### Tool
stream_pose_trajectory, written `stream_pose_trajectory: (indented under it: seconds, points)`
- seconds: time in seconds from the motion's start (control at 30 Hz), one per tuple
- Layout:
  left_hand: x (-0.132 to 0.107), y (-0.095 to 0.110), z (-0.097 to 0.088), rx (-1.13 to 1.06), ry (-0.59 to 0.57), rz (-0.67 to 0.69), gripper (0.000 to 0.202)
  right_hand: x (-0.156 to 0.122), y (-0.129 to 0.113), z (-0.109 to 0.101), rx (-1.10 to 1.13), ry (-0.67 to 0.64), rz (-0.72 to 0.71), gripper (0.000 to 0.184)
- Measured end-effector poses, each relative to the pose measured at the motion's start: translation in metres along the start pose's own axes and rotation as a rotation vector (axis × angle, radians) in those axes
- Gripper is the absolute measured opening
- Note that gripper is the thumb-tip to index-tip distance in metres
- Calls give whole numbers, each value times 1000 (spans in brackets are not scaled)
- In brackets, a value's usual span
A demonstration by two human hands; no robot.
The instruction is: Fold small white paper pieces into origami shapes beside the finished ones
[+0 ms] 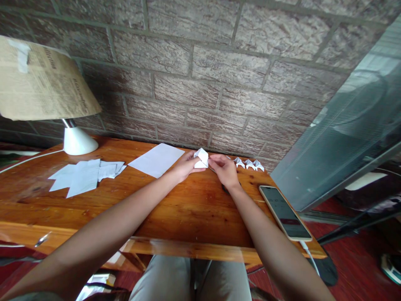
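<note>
A small partly folded piece of white paper (201, 159) is held between both hands above the far side of the wooden table (188, 209). My left hand (184, 166) pinches its left edge with thumb and fingers closed. My right hand (223, 168) pinches its right edge. A flat white sheet (156, 159) lies just left of my left hand. Three small folded white paper figures (249, 164) stand in a row to the right of my right hand, near the wall.
Several loose white paper pieces (83, 175) lie on the table's left part. A white lamp base (78, 141) with a newspaper-covered shade (40, 83) stands at the far left. A smartphone (284, 212) with a cable lies at the right edge. A brick wall is behind.
</note>
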State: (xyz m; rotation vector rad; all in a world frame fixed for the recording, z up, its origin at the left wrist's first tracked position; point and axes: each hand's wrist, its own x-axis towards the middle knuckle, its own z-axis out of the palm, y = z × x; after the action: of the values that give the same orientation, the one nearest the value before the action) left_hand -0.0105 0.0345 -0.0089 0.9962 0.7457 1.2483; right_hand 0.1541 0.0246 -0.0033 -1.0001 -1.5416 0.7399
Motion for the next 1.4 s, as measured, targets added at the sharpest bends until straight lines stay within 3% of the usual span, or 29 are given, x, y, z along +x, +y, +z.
stream_pose_trajectory:
  seconds: [0.33, 0.53, 0.73, 0.83, 0.97, 1.13, 1.23, 1.4]
  points:
    - [0, -2, 2, -112, -80, -32, 25, 1, 2, 0, 88, -39, 81, 33]
    - [0, 1, 4, -143, -62, -107, 22, 1, -3, 0, 182, -27, 164, 30]
    - [1, 1, 3, -73, -45, -77, 23, 1, -8, -1, 282, -27, 260, 29]
    - [2, 0, -1, 4, -31, 2, 27, 1, -9, -1, 294, -34, 269, 29]
    - [3, 1, -4, 153, -29, 208, 36, 0, -9, 1, 290, -76, 274, 28]
    - [1, 3, -1, 281, -42, 399, 33, -1, -8, 1, 319, -57, 294, 29]
    - [1, 3, 0, 290, -22, 447, 30, -1, -10, 1, 298, -49, 268, 31]
    - [5, -1, -3, 324, 47, 454, 16, -3, -12, 7, 260, -199, 120, 46]
